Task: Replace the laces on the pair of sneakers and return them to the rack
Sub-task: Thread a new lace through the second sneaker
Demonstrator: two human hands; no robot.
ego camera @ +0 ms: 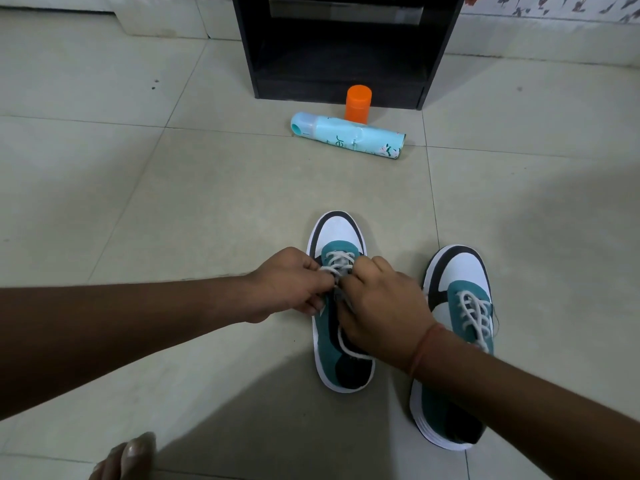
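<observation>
Two teal, white and black sneakers stand on the tiled floor, toes pointing away from me. The left sneaker (pixel 337 233) has its white lace (pixel 337 263) threaded through the upper eyelets. My left hand (pixel 291 284) pinches the lace at the sneaker's left side. Over the tongue, my right hand (pixel 381 303) grips the lace, and a loop of it hangs below the palm. The right sneaker (pixel 460 271) is laced in white, and my right forearm crosses its heel.
A black shoe rack (pixel 341 50) stands open at the far centre. In front of it lie a pale blue spray can (pixel 346 135) on its side and an upright orange bottle (pixel 358 103). My bare toes (pixel 131 455) show at the bottom left.
</observation>
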